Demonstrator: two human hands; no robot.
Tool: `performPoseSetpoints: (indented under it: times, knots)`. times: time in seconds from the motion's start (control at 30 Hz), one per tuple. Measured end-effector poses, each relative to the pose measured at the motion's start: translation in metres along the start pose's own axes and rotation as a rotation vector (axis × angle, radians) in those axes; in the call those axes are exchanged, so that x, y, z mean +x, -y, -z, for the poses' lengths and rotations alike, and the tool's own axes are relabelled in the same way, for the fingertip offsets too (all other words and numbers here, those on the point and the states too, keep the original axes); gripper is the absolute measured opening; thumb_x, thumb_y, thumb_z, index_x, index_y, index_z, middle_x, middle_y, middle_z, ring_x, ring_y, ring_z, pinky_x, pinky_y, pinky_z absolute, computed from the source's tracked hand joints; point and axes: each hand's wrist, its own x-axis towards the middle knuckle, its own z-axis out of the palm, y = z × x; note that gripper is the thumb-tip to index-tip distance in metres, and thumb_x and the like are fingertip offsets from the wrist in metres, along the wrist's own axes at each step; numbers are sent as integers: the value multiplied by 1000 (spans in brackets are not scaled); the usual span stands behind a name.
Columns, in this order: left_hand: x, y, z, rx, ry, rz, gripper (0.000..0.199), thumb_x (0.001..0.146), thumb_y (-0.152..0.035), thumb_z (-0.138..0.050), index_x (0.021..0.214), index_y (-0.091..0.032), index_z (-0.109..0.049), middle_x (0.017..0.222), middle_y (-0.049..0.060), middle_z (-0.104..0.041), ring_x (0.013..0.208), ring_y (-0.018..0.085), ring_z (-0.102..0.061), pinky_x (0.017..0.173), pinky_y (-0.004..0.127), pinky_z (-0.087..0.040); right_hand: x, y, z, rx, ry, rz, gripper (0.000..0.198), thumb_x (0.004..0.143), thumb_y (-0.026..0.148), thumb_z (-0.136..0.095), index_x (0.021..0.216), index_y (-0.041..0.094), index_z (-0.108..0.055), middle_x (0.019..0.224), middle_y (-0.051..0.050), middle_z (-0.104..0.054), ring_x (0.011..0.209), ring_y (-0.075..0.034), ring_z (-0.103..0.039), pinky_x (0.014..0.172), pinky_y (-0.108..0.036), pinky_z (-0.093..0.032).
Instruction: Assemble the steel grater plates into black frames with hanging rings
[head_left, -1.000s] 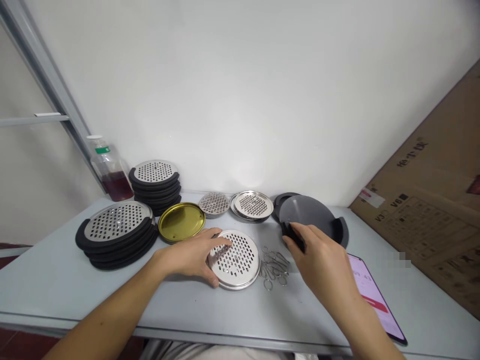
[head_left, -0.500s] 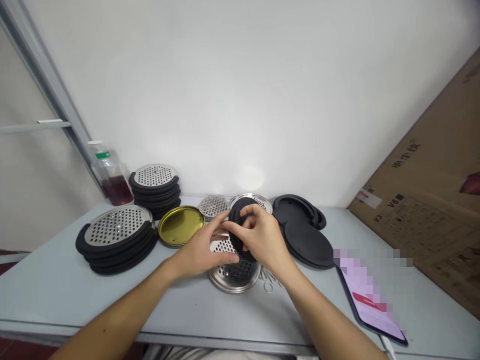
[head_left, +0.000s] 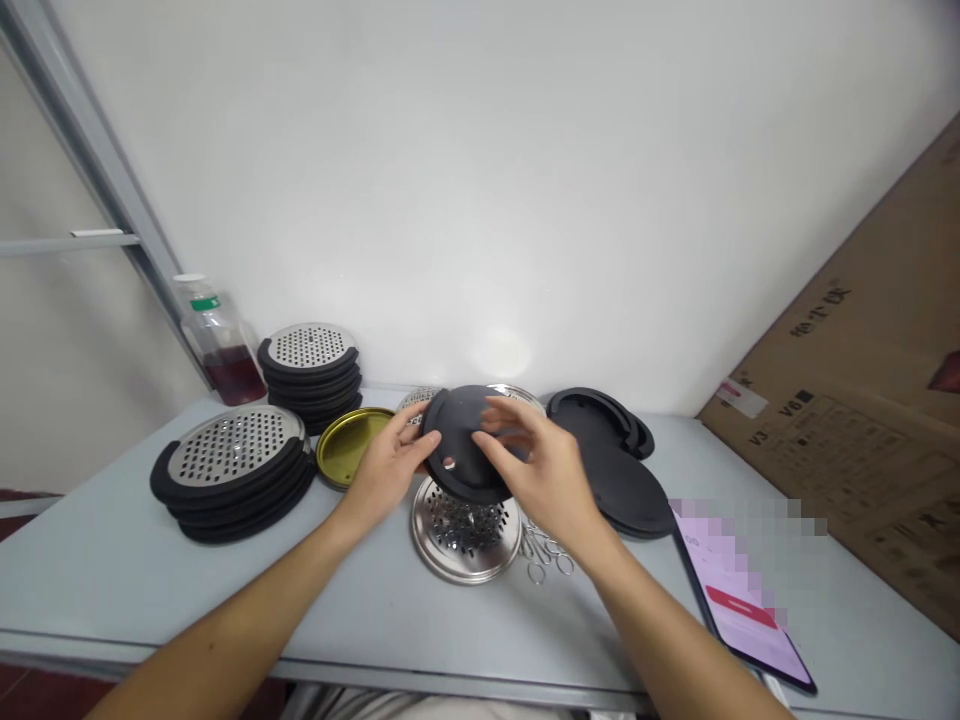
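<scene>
Pale surface (head_left: 337,630), black disc (head_left: 465,440) raised

It tilts above a perforated plate (head_left: 465,540), between both hands: left hand (head_left: 386,465) clamped on its left edge, right hand (head_left: 544,465) overlapping its right side, whose grip I cannot tell.

Matt disc (head_left: 463,432), glossy metal grater (head_left: 466,545)
</scene>
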Motion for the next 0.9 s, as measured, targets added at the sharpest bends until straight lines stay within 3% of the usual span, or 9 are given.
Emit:
performPoseSetpoints:
  times: [0.07, 0.17, 0.23, 0.3, 0.4, 0.67, 0.77, 0.9]
  knots:
    - [3, -2, 3, -20, -82, -22, 55, 79, -35, -70, 130, -19, -53, 102, 7, -70, 76, 18, -69, 67, 29, -59, -15, -5, 19, -140, -2, 106, 31, 82, 30, -69, 112, 23, -62, 105, -6, -67, 97, -21, -64, 87, -38, -53]
    - [8, -3, 9, -64, -216, -57, 50, 78, -33, -70, 124, -19, -58, 94, 3, -68, 70, 14, -66, 66, 28, -60, -40, -21, 42, -272, 117, 114, 36, 80, 38, -72, 112, 26, -61, 113, -8, -62, 105, -24, -60, 91, -41, -50]
    - [11, -3, 12, -81, -273, -74, 46, 77, -33, -71, 120, -19, -62, 95, 3, -67, 69, 13, -64, 65, 28, -59, -53, -32, 45, -331, 305, 39, 64, 73, 49, -76, 129, 29, -52, 132, -11, -50, 122, -30, -50, 100, -46, -45]
    - [13, -3, 15, -93, -294, -83, 42, 76, -32, -70, 115, -19, -65, 100, 4, -67, 74, 14, -64, 63, 26, -59, -59, -40, 38, -361, 510, -50, 101, 60, 62, -79, 145, 33, -32, 152, -13, -24, 137, -37, -32, 104, -50, -40]
    - [14, -3, 16, -95, -300, -66, 39, 76, -31, -69, 113, -19, -67, 105, 5, -67, 82, 15, -63, 62, 23, -58, -57, -44, 19, -398, 682, -89, 124, 52, 70, -77, 152, 36, -13, 159, -12, -1, 143, -43, -14, 108, -55, -33]
    - [14, -2, 14, -80, -329, -31, 36, 75, -31, -70, 109, -19, -70, 103, 5, -67, 81, 15, -61, 60, 23, -57, -55, -53, -6, -479, 750, -145, 131, 48, 71, -78, 152, 36, -7, 160, -10, 6, 143, -46, 2, 110, -61, -23]
    - [14, -3, 14, -79, -338, -27, 37, 73, -32, -71, 108, -19, -71, 102, 5, -68, 81, 15, -62, 60, 23, -57, -57, -55, -8, -497, 729, -166, 131, 46, 71, -78, 152, 36, -8, 160, -10, 9, 142, -48, 2, 108, -63, -24]
    - [13, -4, 14, -58, -314, -25, 37, 74, -33, -69, 109, -18, -70, 104, 5, -68, 81, 15, -62, 61, 23, -57, -57, -54, -10, -479, 695, -144, 125, 48, 70, -78, 151, 36, -15, 160, -10, 0, 141, -48, -3, 107, -64, -25]
